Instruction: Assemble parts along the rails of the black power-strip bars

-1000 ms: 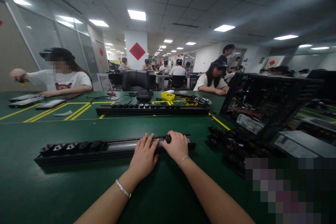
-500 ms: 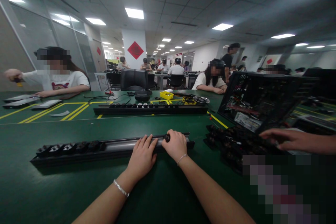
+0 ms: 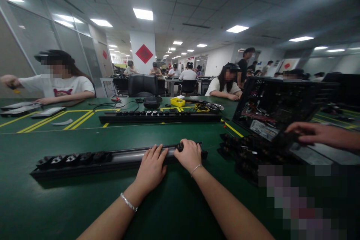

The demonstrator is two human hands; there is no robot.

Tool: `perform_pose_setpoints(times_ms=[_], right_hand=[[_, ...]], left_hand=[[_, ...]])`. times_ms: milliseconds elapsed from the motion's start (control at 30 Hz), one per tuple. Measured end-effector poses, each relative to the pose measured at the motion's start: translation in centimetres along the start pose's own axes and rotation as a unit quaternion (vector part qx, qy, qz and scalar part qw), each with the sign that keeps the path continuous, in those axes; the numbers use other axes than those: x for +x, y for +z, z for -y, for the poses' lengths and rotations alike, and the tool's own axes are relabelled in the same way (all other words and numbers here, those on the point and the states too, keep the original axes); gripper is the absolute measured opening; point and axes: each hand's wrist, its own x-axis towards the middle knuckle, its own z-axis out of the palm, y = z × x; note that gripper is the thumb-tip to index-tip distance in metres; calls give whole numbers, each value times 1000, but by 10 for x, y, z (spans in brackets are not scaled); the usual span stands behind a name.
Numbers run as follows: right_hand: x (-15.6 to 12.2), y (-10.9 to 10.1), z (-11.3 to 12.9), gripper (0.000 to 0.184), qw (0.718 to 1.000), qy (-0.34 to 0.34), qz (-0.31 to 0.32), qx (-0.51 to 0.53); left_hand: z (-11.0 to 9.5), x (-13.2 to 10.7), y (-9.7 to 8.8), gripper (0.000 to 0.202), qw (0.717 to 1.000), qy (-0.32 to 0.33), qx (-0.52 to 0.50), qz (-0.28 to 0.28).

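Note:
A long black socket strip (image 3: 92,159) lies across the green table (image 3: 180,131) in front of me, with several black sockets at its left end and a bare metal channel in the middle. My left hand (image 3: 151,168) rests flat on the channel, fingers stretched out. My right hand (image 3: 190,153) is closed just to the right of it, gripping a small black round part (image 3: 180,146) held against the strip's top edge.
A second socket strip (image 3: 160,117) lies farther back, with a yellow box (image 3: 179,102) and cables behind it. A pile of black parts (image 3: 247,150) and an open computer case (image 3: 278,107) stand at right, where another person's hand (image 3: 309,134) reaches in. Other people sit around.
Another person's hand came in from the right and has moved up over the parts by the computer case. My own hands have stayed on the strip.

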Motion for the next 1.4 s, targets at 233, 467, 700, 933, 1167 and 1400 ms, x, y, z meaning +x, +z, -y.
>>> perform_pose_setpoints(times_ms=[233,467,700,933,1167,1400], right_hand=[[1,0,-3,28,1000,10,6,-8],[1,1,-4,25,1000,10,-3,-1],[1,0,-5,26,1000,11,-4,-1],[1,-2,-8,28,1000,18,10,-12],[3,-8,-13,37,998,43,27,-38],[5,-12,-16,33,998,46,30,-31]], left_hand=[[1,0,0,52,1000,1,0,4],[0,0,1,52,1000,0,-2,0],[0,0,2,52,1000,-2,-4,4],[1,0,2,52,1000,-1,-2,1],[0,0,0,51,1000,4,-4,-3],[0,0,0,52,1000,0,-11,-5]])
